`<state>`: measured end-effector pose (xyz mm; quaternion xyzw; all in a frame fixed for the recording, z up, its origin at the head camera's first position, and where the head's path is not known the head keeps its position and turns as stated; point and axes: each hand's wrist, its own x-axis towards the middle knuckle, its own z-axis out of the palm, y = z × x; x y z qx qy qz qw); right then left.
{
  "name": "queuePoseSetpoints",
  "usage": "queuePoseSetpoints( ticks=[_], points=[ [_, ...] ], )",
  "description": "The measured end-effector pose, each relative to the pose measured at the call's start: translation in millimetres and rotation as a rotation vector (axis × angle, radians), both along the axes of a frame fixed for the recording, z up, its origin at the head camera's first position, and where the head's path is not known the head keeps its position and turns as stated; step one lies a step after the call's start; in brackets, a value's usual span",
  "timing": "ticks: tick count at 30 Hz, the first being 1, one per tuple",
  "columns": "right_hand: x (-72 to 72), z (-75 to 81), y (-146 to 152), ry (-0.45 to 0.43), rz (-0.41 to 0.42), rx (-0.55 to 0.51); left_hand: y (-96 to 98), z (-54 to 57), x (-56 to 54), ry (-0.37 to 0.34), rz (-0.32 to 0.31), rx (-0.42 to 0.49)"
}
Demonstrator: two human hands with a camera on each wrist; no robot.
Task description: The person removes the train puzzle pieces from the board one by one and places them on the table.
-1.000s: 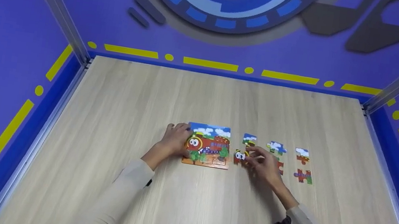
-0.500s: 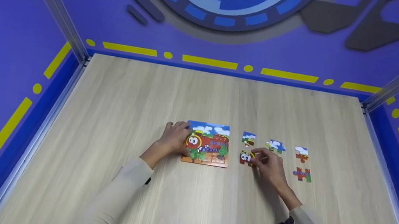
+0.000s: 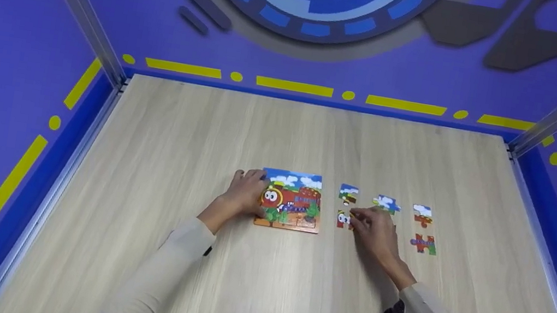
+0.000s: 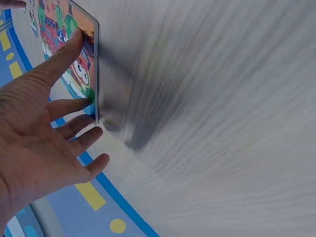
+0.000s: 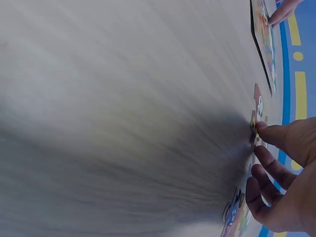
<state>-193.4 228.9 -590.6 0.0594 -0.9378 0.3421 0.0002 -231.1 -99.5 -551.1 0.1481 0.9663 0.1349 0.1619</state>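
Observation:
A square puzzle board [image 3: 296, 224] with a red cartoon train lies mid-table. My left hand [image 3: 244, 193] rests at its left edge. In the left wrist view, the thumb [image 4: 74, 42] presses on the printed face, with the other fingers stretched along the side. My right hand [image 3: 376, 231] is just right of the board, thumb and fingertip pinching a jigsaw piece at the right part of the piece with eyes [image 3: 342, 218]. In the right wrist view, the thumb [image 5: 269, 132] and index finger are close to the table, and the pinched part is mostly hidden.
Behind the right hand lie a sky-and-green piece [image 3: 349, 192] and a cloud piece [image 3: 387, 202]. Farther right are a cloud-and-red piece [image 3: 422, 214] and a red-green piece [image 3: 424, 244]. Blue panels [image 3: 298, 63] border the wooden table [image 3: 259, 286].
The right hand and the piece with eyes have shifted a little to the right, away from the board, and its fingers now cover more of that piece. The left hand stays put.

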Motion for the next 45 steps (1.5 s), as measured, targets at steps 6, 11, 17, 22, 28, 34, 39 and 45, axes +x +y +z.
queuePoseSetpoints(
  ticks=[6, 11, 17, 22, 28, 34, 39, 45],
  points=[
    [1.6, 2.5, -1.5, 0.009, 0.043, 0.059, -4.7, 0.0, -2.3, -0.016, -0.016, 0.067],
    [0.9, 2.5, -4.2, 0.057, 0.056, 0.067, -7.7, 3.6, -6.7, -0.053, -0.048, 0.095],
    [4.4, 6.8, -13.9, 0.049, 0.063, -0.003, -6.3, 2.3, -9.3, -0.050, -0.032, 0.123],
    [2.9, 10.8, -34.3, 0.059, 0.167, -0.055, 1.1, -3.1, -12.2, 0.031, -0.049, 0.207],
    [-1.7, 11.0, -64.3, 0.024, 0.291, -0.036, 10.4, -7.7, -14.0, -0.012, -0.107, 0.163],
    [-1.9, 11.6, -78.9, 0.007, 0.362, 0.076, 19.1, -7.1, -11.6, -0.025, -0.065, 0.077],
    [-4.1, 13.9, -85.7, -0.018, 0.327, 0.087, 20.9, -7.8, -10.9, -0.015, -0.057, 0.036],
    [-8.9, 15.9, -94.2, -0.079, 0.296, 0.058, 19.5, -8.9, -12.0, -0.010, -0.052, 0.020]
  ],
)
